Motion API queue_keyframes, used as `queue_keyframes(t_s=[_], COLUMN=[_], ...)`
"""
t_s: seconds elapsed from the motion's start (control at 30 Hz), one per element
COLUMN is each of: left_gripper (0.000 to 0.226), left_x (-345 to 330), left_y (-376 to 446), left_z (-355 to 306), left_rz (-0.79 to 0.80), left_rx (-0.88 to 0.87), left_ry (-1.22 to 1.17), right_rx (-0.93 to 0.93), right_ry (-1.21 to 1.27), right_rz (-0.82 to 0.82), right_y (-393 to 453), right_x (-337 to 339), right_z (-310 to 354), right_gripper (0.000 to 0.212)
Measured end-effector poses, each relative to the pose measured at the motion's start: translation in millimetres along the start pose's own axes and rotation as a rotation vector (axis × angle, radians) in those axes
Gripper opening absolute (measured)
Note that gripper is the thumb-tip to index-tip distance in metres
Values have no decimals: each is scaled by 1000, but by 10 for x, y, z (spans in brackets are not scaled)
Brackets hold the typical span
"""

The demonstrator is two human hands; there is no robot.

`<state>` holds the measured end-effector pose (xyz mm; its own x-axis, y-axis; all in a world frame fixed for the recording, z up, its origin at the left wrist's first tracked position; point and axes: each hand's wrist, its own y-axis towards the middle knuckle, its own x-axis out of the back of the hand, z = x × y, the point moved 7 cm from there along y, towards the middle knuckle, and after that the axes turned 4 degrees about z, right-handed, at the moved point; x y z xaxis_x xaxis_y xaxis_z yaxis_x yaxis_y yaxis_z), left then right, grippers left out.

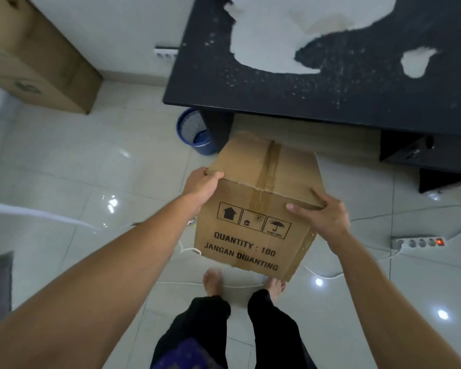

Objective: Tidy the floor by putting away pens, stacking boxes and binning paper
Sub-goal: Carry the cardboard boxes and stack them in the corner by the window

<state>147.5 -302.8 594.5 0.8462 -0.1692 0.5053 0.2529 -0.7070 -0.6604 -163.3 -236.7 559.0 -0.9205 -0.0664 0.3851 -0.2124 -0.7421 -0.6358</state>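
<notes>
We hold a cardboard box (261, 209) in the air in front of us, above the pale tiled floor (77, 169), tilted so that its taped top faces away and its printed side faces us. That side shows three handling symbols and the words "QUANTITY : 100" and "JANGAN DIBANTING". Our left hand (201, 186) is closed over the upper left corner of the box, fingers curled onto the top edge and the palm against the side. Our right hand (321, 214) grips the upper right corner, the thumb lying flat across the printed face and the fingers wrapped onto the top. Both hands have a firm hold of the box and nothing else. The lower edge of the box hangs just above our bare feet (212, 282), which stand on the tiles below dark trousers. Ahead of the box is a black table (330, 97) with a large white patch on its top, and a second brown box (290, 131) sits under its edge, just beyond the one we hold. A blue bin (194, 131) stands beside the table leg to the left. A large cardboard carton (35, 57) rests against the wall at the upper left. To the right a power strip (417, 242) with a lit red switch lies on the floor, and white cables (322, 275) run across the tiles near our feet.
</notes>
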Motion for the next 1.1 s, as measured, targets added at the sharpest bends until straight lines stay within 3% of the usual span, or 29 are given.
queue_keyframes(t_s=[0.3,0.43,0.67,0.93,1.1], left_gripper=[31,40,15,12,9], left_x=[1123,1602,2657,3904,4617], left_y=[-864,-1236,-2073,-2856,-3148], left_z=[519,943,1697,2044,1960], left_rz=[-114,-136,-260,-468,-576], left_rx=[48,52,46,-79,-219], left_ry=[-221,-358,-536,-686,-699], right_rx=[150,232,422,720,855], right_ry=[-239,-338,-439,-524,-441], right_rz=[125,156,210,208,192], right_y=[-752,-1152,-2073,-3162,-3648], right_x=[-505,-892,-1780,-2415,-2668], right_z=[861,1145,1731,2771,3356], right_gripper=[105,104,105,104,101])
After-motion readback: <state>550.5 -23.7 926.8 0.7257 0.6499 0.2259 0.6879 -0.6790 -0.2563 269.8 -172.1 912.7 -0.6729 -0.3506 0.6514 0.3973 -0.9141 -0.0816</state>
